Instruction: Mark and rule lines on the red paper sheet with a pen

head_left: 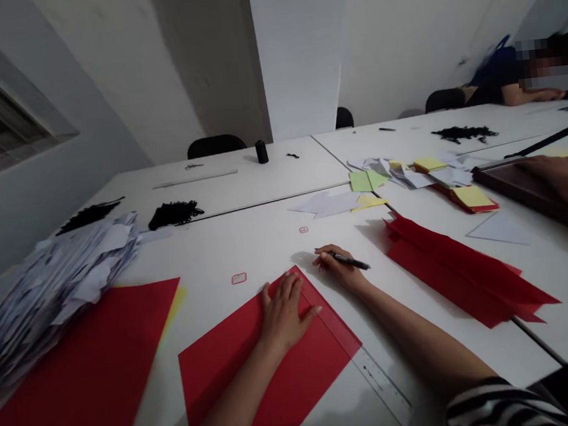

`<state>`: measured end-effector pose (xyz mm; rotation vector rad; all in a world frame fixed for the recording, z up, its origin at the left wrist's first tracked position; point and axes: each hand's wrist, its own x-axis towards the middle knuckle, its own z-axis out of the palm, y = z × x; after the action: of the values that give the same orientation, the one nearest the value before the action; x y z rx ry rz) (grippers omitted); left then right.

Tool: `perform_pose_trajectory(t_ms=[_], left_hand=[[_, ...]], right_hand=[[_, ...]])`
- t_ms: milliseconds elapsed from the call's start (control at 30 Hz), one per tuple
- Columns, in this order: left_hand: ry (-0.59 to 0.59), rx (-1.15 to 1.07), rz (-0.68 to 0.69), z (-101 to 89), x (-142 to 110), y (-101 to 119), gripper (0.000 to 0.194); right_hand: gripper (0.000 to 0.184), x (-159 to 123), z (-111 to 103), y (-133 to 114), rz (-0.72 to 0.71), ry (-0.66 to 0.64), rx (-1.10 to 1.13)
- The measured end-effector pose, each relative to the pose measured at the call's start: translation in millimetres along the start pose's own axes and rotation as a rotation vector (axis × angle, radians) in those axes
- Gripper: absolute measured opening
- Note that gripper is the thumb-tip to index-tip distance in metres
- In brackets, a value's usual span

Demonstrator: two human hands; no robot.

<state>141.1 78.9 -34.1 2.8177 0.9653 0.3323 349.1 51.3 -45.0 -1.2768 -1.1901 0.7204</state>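
My left hand (283, 310) lies flat with fingers spread on a red paper sheet (259, 376) in front of me. A clear ruler (358, 360) lies along the sheet's right edge, partly under that hand's fingertips. My right hand (337, 268) rests at the sheet's far corner, fingers closed round a black pen (351, 261) whose tip end points right.
A heap of white paper scraps (45, 289) sits at the left above another red sheet (79, 380). Folded red strips (460, 270) lie at the right. Green and yellow papers (369, 181) lie farther back. Another person's hand (567, 179) rests on a dark tray (522, 186). A co-worker sits at the far right.
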Motion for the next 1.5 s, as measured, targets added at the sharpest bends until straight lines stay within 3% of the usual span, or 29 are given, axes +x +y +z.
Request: perform_pose_trajectory(t_ms=[100,200,233,333,467,733,867,967,1133,1500], left_hand=[[0.013,0.011,0.001,-1.1,-1,0,0.059],[-0.002,0.035,-0.001,-2.1,-2,-1,0.055],[-0.006,0.043,0.004,-2.5,-3,-2,0.054],[0.008,0.058,0.023,-3.9,-1,-8,0.055],[0.033,0.091,0.02,-7.2,6,-23,0.058],[0.04,0.112,0.063,-17.6,20,-50,0.048],[0.09,0.08,0.074,-19.6,15,-36,0.045],[0.141,-0.024,0.082,-18.0,-1,-10,0.04],[0.106,-0.11,0.089,-8.3,-31,29,0.039],[0.13,-0.099,0.092,0.3,-35,34,0.039]], right_hand=[[0.034,-20,5,-9,-0.085,-0.062,-0.086],[0.024,-57,5,-22,-0.196,-0.225,-0.165],[0.024,-71,4,-26,-0.284,-0.358,-0.269],[0.027,-109,-2,-36,-0.42,-0.473,-0.569],[0.03,-140,-4,-46,-0.377,-0.509,-0.755],[0.03,-183,-3,-57,-0.37,-0.483,-0.823],[0.029,-194,-5,-59,-0.365,-0.437,-0.825],[0.029,-193,-6,-61,-0.367,-0.452,-0.817],[0.03,-189,-10,-63,-0.361,-0.51,-0.78],[0.026,-193,-19,-63,-0.342,-0.479,-0.709]])
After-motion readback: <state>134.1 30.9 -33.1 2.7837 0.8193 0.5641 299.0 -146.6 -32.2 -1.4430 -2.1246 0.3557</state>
